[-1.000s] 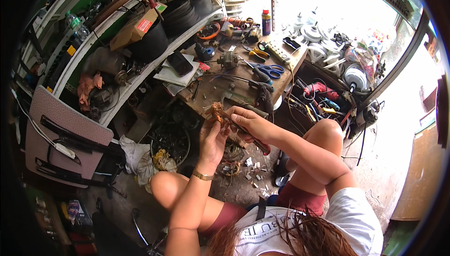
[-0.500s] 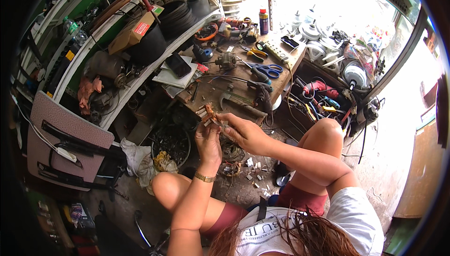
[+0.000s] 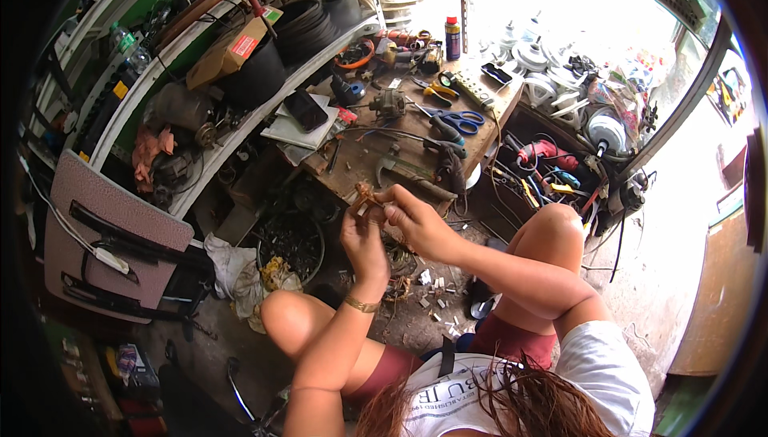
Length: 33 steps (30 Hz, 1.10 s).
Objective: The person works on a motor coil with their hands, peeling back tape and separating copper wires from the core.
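Brown table [image 3: 360,157]. On table: blue-handled scissors [image 3: 453,123], yellow-and-black pliers [image 3: 440,91], red-capped dark can [image 3: 453,41]. Before table: coppery-brown piece [image 3: 365,195]. Left of table: mottled mauve panel [image 3: 132,197]. Right of table: red power tool [image 3: 544,151].

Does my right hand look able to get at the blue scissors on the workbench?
Probably yes: the blue scissors lie with their handles uncovered near the right edge of the workbench, though the right hand is busy at a small brown part.

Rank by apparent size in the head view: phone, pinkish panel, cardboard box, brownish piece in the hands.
1. Pinkish panel
2. Cardboard box
3. Phone
4. Brownish piece, as far as it shows; partly covered
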Each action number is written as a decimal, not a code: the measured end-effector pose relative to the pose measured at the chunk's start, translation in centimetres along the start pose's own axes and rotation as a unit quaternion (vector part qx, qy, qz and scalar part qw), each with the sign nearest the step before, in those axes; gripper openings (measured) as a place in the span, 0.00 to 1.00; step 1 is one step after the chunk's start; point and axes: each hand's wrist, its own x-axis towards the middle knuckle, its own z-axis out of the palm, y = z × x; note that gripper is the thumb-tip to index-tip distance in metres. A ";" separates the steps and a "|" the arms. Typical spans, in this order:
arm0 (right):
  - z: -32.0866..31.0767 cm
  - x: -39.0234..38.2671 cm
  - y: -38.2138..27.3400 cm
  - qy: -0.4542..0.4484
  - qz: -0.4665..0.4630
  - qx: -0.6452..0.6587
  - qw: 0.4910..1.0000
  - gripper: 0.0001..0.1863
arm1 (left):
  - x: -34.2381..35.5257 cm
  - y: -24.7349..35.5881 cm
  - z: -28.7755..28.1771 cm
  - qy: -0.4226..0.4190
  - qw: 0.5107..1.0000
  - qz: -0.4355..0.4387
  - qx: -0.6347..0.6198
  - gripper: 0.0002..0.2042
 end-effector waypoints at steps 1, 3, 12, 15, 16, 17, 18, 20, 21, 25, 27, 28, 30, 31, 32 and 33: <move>-1.1 0.4 -0.4 -0.045 0.109 0.113 0.987 0.10 | 0.1 0.1 -0.1 -0.004 0.997 -0.057 -0.045 0.14; -2.3 0.7 -0.7 -0.107 0.219 0.284 0.927 0.10 | 0.7 0.6 -0.9 -0.051 0.988 -0.113 -0.089 0.14; -1.6 -0.1 -1.2 -0.081 0.069 0.077 0.991 0.18 | 0.9 0.9 -1.3 -0.028 0.969 -0.163 -0.182 0.12; -1.0 -0.2 0.1 -0.048 -0.036 0.002 0.998 0.19 | 1.0 1.1 -1.1 -0.016 0.956 -0.197 -0.218 0.13; -1.0 -0.2 0.1 -0.052 -0.032 -0.020 0.998 0.19 | 1.0 0.9 -1.4 -0.016 0.953 -0.208 -0.221 0.13; -1.0 -0.2 0.1 -0.057 -0.027 -0.043 0.997 0.19 | 0.9 0.7 -1.6 -0.016 0.949 -0.219 -0.225 0.13; -1.0 -0.2 -0.1 -0.061 -0.023 -0.065 0.996 0.19 | 0.9 0.5 -1.9 -0.019 0.950 -0.218 -0.224 0.13; -0.8 -0.3 -0.7 -0.060 -0.004 -0.092 0.994 0.19 | 1.0 0.2 -2.3 -0.024 0.951 -0.214 -0.221 0.13; -0.9 -0.3 -0.8 -0.056 0.007 -0.106 0.993 0.19 | 1.0 0.4 -2.0 -0.022 0.953 -0.211 -0.217 0.13; 0.1 -0.5 -0.6 -0.008 -0.022 -0.203 0.979 0.17 | 0.4 0.6 -1.0 -0.002 0.962 -0.175 -0.209 0.13; 0.3 -0.6 -1.2 -0.020 0.017 -0.213 0.977 0.16 | 0.1 0.3 -0.8 0.020 0.971 -0.141 -0.193 0.13; 0.4 -0.6 -1.2 -0.016 0.020 -0.210 0.977 0.16 | 0.1 0.1 -0.6 0.033 0.976 -0.124 -0.178 0.13; 0.4 -0.6 -1.2 -0.004 0.028 -0.209 0.978 0.17 | 0.0 -0.2 -0.3 0.052 0.982 -0.096 -0.152 0.12; 0.5 -0.6 -0.9 0.004 0.023 -0.214 0.977 0.17 | -0.1 -0.4 -0.1 0.057 0.984 -0.086 -0.142 0.11; 0.6 -0.7 -0.4 0.014 0.020 -0.219 0.975 0.17 | -0.2 -0.6 0.1 0.062 0.986 -0.077 -0.133 0.11; 0.6 -0.8 -0.2 0.026 0.010 -0.207 0.978 0.16 | -0.4 -0.8 0.3 0.061 0.988 -0.073 -0.124 0.09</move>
